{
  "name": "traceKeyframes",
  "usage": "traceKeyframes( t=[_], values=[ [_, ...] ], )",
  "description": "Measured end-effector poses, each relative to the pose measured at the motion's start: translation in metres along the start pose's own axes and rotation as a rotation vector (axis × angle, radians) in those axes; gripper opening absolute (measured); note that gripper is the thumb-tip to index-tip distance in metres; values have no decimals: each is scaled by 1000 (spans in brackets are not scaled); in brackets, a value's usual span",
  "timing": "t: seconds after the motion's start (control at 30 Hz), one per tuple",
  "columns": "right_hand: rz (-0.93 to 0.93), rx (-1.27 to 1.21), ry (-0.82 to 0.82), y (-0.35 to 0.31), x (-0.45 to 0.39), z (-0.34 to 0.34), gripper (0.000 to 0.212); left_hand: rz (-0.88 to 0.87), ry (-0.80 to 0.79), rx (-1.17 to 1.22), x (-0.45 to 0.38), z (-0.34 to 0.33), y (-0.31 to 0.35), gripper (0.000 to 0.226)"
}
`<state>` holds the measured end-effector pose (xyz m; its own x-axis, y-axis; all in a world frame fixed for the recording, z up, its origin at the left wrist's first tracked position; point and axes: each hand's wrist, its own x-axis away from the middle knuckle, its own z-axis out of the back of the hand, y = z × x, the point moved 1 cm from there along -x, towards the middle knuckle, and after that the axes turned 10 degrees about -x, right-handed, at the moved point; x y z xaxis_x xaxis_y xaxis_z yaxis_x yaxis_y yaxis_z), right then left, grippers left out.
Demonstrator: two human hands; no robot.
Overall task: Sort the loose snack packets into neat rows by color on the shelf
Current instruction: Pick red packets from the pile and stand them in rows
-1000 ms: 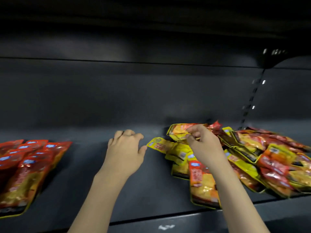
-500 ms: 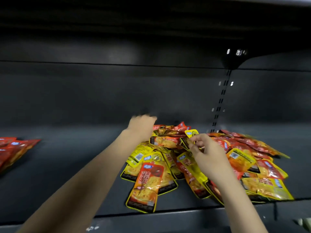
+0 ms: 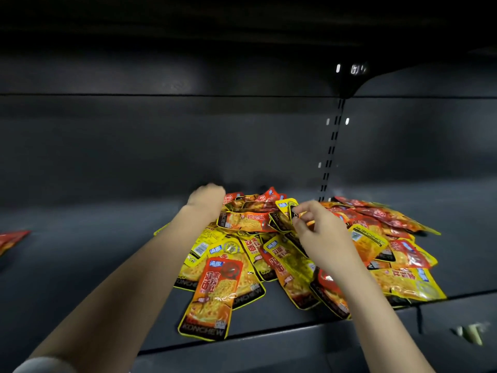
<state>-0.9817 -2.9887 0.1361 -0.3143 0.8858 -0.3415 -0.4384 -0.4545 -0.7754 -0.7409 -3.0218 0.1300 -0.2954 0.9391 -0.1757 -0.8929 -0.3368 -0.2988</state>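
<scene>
**Both hands at the packet pile**

We see our right hand (image 3: 320,232) over the middle of the pile (image 3: 295,251) of loose packets on the shelf (image 3: 94,251). Its grip is nearly closed: thumb and forefinger pinch the top corner of a yellow packet (image 3: 286,208), which tilts up just beyond the fingertips. The other fingers curl loosely beneath.

Our left hand (image 3: 205,197) reaches to the far left edge of the pile, well left of the right grip. It is blurred, and we view it from behind the wrist, so we cannot tell how far its grip is open or whether it has hold of anything. A red packet (image 3: 232,197) lies just to its right.

Yellow and red packets lie mixed and overlapping under and around both hands. The red ones gather mostly to the right of the right grip and toward the back. One yellow-edged packet with an orange front (image 3: 212,294) lies nearest us, between the two forearms. Far left of the left hand, the corner of a red stack (image 3: 12,238) shows at the frame edge.
</scene>
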Motion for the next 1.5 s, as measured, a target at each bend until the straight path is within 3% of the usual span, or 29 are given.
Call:
traceKeyframes(
  t=[0.13,0.27,0.47,0.67,0.83,1.03,1.17,1.3,1.5],
  values=[
    [54,41,-4,-3,-17,-7,16,88,83,96,12,17,-21,28],
    [109,70,16,-5,-51,-14,19,249,235,390,56,34,-38,18],
    [13,290,-114,1,-111,-37,41,436,356,764,138,23,-44,19],
    [-117,535,-234,6,-133,-53,42,570,383,956,170,8,-44,18],
    [-14,608,-215,-2,-130,-50,33,579,375,1025,181,8,-40,19],
    [105,336,-286,-31,-120,-40,46,586,388,1069,178,11,-37,17],
    [158,31,-296,-40,-110,-45,29,584,396,1137,179,6,-40,14],
    [51,-387,-289,-47,-96,-65,26,620,396,1217,177,-1,-54,9],
    [105,-373,-119,-84,-58,-108,37,661,389,1311,179,-13,-101,9]
  ],
)
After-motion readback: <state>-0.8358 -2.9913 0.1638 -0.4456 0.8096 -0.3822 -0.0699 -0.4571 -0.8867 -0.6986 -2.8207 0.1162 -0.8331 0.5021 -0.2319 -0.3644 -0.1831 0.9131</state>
